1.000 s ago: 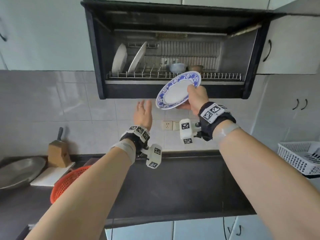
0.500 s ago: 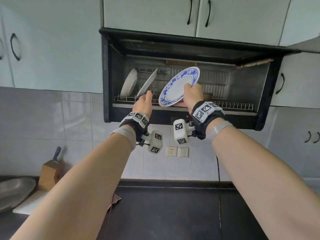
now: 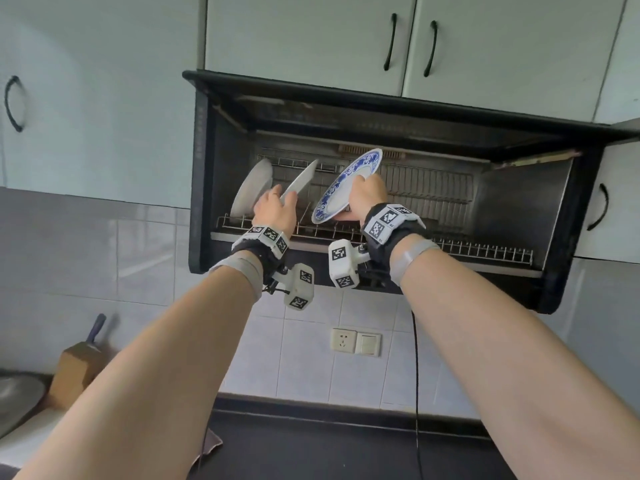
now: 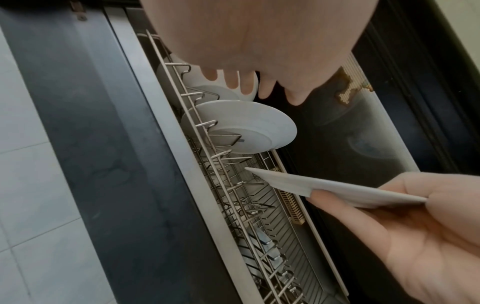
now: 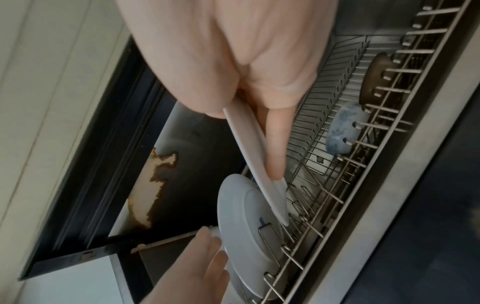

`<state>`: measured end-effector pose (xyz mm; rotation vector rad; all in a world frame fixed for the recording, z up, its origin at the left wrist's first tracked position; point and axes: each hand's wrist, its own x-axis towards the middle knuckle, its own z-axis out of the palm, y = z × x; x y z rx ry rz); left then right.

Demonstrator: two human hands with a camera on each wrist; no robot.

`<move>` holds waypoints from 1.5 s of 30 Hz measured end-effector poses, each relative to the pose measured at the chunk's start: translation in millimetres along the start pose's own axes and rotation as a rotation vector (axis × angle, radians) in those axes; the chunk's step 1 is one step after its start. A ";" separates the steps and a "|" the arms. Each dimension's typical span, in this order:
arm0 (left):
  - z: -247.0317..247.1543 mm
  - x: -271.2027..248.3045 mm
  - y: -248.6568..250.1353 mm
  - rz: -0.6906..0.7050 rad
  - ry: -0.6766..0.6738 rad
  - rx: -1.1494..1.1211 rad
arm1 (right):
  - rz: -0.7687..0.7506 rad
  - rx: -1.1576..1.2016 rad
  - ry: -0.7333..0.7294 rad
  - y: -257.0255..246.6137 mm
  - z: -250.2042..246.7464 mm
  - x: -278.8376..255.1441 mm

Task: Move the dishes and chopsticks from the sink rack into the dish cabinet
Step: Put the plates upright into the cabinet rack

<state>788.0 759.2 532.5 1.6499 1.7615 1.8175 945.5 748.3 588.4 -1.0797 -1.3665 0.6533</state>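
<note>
The open dish cabinet (image 3: 519,209) hangs on the wall with a wire rack (image 3: 485,249) inside. Two white plates (image 3: 299,183) stand on edge in the rack's left slots. My right hand (image 3: 369,199) grips a blue-and-white plate (image 3: 346,187), tilted steeply, its lower rim just above the rack to the right of the white plates. In the right wrist view the thumb and fingers pinch this plate (image 5: 279,205) beside the nearer white plate (image 5: 244,216). My left hand (image 3: 275,209) is open, its straight fingers against the white plate (image 4: 241,127).
A blue bowl (image 5: 345,131) and a brown bowl (image 5: 376,78) sit upside down further right on the rack. Below are a wall socket (image 3: 343,341), a hanging cable (image 3: 415,358), a knife block (image 3: 78,368), a pan (image 3: 17,400) and the dark counter.
Both hands rose from below the cabinet into its opening. The blue-and-white plate tipped more upright over the rack. My left hand reached the second white plate.
</note>
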 end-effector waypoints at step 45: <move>3.2 28.3 -23.5 0.153 0.020 -0.177 | -0.075 -0.346 0.186 23.6 38.7 46.2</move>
